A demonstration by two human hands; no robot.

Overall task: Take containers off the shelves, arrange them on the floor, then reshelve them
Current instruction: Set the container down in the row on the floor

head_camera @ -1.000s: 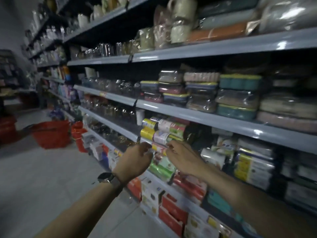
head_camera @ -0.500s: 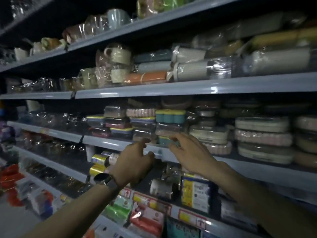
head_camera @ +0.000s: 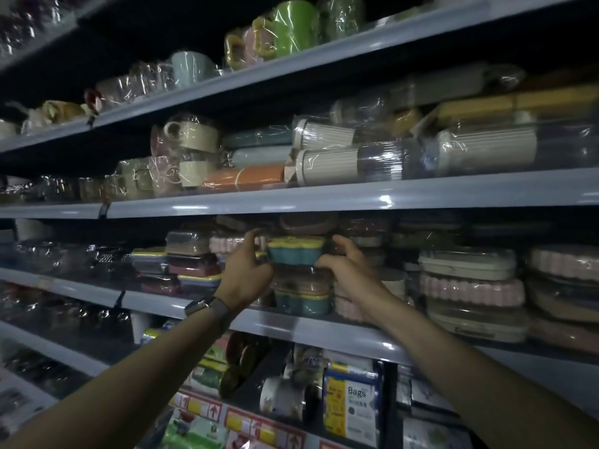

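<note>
Head camera, shop aisle: I see both hands raised to the middle shelf [head_camera: 324,332], clasping a teal container [head_camera: 296,254] with a yellow lid that sits on top of a stack of wrapped boxes [head_camera: 303,290]. The left hand [head_camera: 246,270], a watch [head_camera: 197,307] on its wrist, curls its fingers round the container's left end; the right hand [head_camera: 346,267] grips the right end, thumb underneath.
</note>
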